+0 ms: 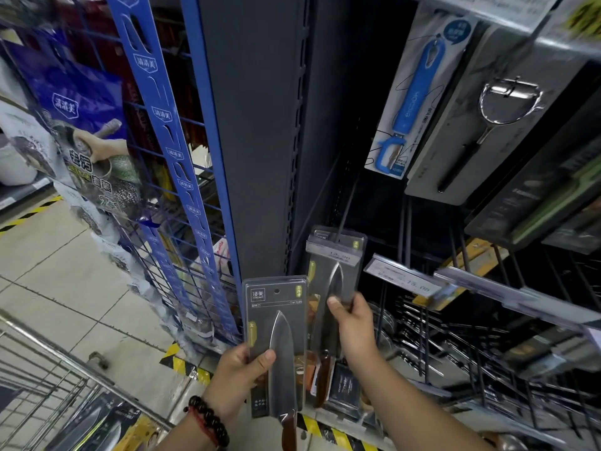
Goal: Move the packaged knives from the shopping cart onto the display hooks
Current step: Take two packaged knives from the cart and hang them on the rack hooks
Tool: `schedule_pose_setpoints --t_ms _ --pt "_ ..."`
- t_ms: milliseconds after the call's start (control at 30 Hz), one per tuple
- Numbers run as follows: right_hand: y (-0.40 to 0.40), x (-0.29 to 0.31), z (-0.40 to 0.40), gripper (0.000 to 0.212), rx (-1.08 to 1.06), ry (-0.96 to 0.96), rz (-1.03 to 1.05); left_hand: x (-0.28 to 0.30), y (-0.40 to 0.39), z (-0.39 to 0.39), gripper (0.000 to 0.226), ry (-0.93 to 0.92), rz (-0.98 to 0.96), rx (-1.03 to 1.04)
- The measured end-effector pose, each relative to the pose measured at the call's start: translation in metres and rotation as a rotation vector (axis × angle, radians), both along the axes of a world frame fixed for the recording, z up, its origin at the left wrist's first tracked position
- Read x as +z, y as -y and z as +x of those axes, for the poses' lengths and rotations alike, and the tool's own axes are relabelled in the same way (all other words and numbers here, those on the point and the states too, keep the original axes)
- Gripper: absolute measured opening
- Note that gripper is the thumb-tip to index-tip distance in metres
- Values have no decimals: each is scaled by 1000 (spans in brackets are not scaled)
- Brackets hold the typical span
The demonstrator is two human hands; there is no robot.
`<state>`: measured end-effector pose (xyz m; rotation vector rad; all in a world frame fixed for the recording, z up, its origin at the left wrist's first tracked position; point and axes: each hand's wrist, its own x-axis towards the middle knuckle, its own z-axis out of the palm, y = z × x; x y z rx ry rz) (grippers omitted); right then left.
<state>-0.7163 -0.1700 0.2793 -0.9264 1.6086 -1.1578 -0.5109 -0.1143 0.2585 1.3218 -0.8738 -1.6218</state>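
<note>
Right hand (353, 323) pinching knife pack (335, 271) on hook (346, 206); left hand (242, 369) grips next pack (276, 323). We push it fully back, hole aligned.

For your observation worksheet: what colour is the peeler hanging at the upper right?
Bright blue: the peeler in its pack, seen in the head view.

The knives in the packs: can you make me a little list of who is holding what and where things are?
left hand: grips a packaged knife held upright, free of any hook
right hand: pinches a second knife pack threaded on a display hook
shopping cart: lower left, more knife packs inside
above right: blue peeler and metal peeler hanging
price tag: right of the hung pack
</note>
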Motion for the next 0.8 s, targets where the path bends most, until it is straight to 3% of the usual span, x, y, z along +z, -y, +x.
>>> schedule_pose_setpoints --t_ms 100,200,267,400,567,600,667,733,800 --pt "25 -1 -3 7 16 40 16 0 0 1 20 1 14 0" --pt "48 12 -3 4 -4 48 65 2 1 3 52 23 -36 -21" --pt "65 17 -7 8 -33 56 114 8 3 2 61 54 -44 -54" --pt "85 19 -16 42 -80 50 239 13 4 -3 41 97 -49 -134" --pt "61 18 -19 40 -65 -76 110 15 4 -11 13 149 -56 -184" --pt "43 19 -18 39 -40 -62 82 18 5 -13 6 149 -54 -186" --pt "1 13 -15 36 50 70 76 22 7 -18 15 156 -64 -185" --pt "-35 14 -11 45 198 198 57 24 10 -21 17 154 -57 -204" --pt "-54 22 -6 48 278 208 27 26 13 -23 7 145 -50 -232"
